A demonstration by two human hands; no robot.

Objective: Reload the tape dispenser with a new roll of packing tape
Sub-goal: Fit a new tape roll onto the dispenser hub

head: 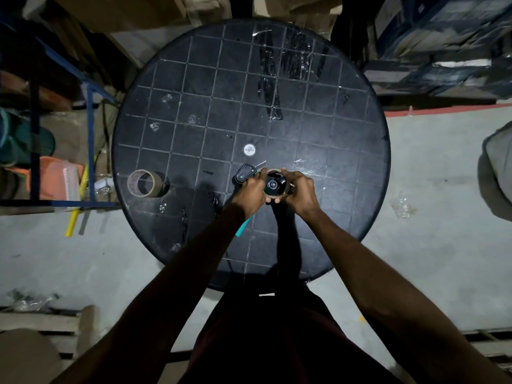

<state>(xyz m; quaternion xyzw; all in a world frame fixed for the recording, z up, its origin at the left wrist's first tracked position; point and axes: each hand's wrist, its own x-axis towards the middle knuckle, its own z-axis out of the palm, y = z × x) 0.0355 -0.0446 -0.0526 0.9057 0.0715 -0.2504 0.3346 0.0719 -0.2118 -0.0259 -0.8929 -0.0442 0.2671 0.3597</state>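
Both hands work at the tape dispenser (pixel 250 177), on the round table (pixel 346 173) just below the white disc (pixel 249 149). The left hand (pixel 250 191) steadies the frame; the right hand (pixel 300 189) has its grip closed round the tape roll (pixel 274 184) on the hub. A skewed roll could jam or slip off. A near-empty roll (pixel 144 183) lies well left. No writing is legible.

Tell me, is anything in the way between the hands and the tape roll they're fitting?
Nothing visible. Both the left hand and right hand already grip the tape roll around the dispenser hub.
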